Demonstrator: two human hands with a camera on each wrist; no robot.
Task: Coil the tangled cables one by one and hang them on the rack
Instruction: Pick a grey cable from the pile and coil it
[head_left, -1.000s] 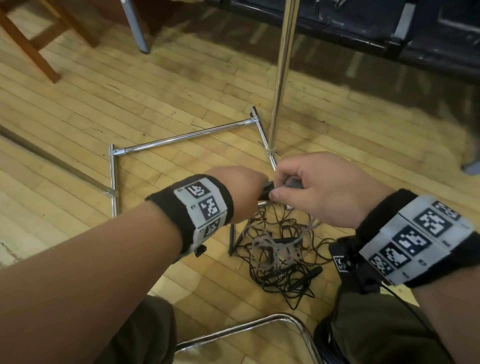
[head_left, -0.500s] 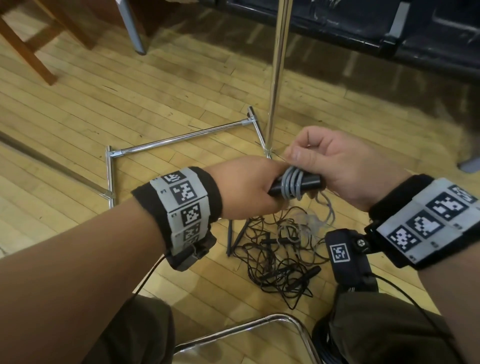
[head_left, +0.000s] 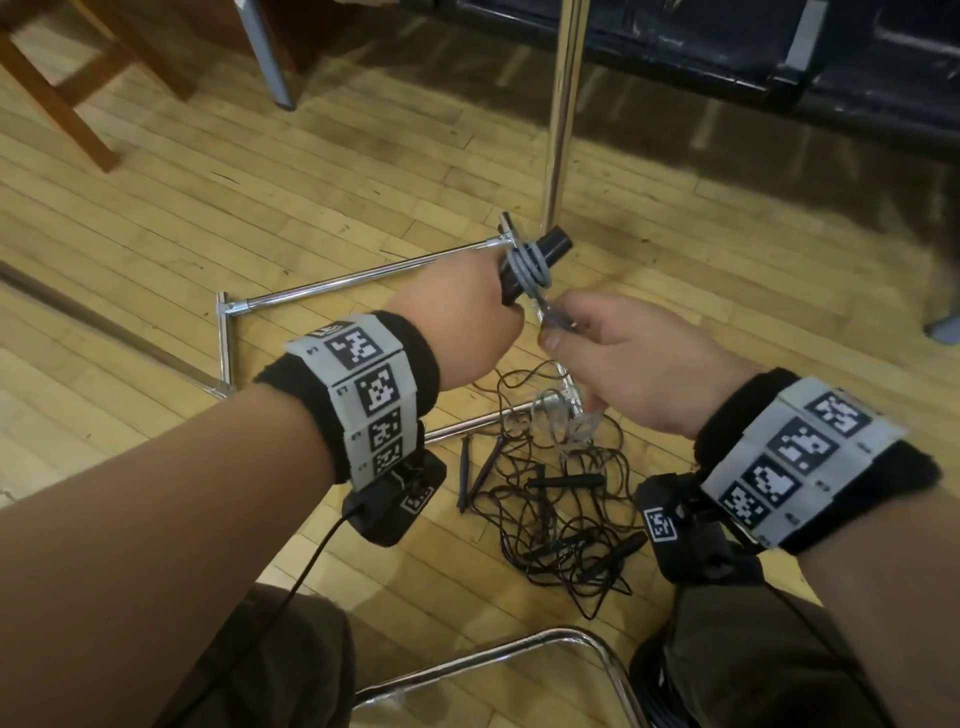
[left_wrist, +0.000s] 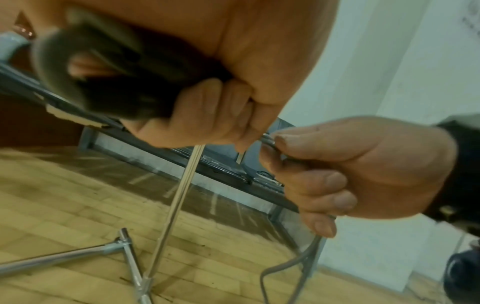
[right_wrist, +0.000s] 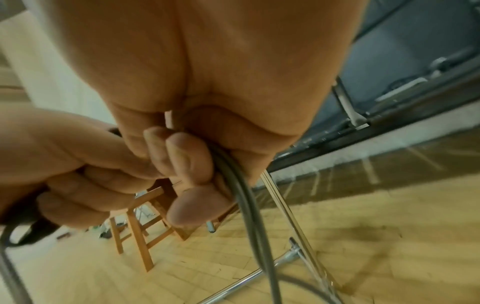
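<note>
My left hand (head_left: 467, 317) grips a black cylindrical handle (head_left: 550, 247) that points up and away, with grey cable (head_left: 527, 265) wound several turns around it. My right hand (head_left: 613, 358) pinches the loose run of that grey cable (right_wrist: 249, 197) just below the handle; the cable trails down from my fingers (left_wrist: 306, 158). In the left wrist view the handle (left_wrist: 109, 67) is blurred in my fist. A tangle of black cables (head_left: 561, 499) with black handles lies on the wooden floor below my hands. The chrome rack pole (head_left: 563, 104) rises just behind the handle.
The rack's chrome base bars (head_left: 363, 273) lie on the floor to the left and under my hands. A wooden stool (head_left: 67, 88) stands far left, a black bench (head_left: 779, 47) along the back. A chrome chair frame (head_left: 519, 654) curves between my knees.
Both hands rose and moved away from me. The left hand tilted the handle from level to pointing up, and several grey turns appeared on it. The right hand dropped from above the handle to below it.
</note>
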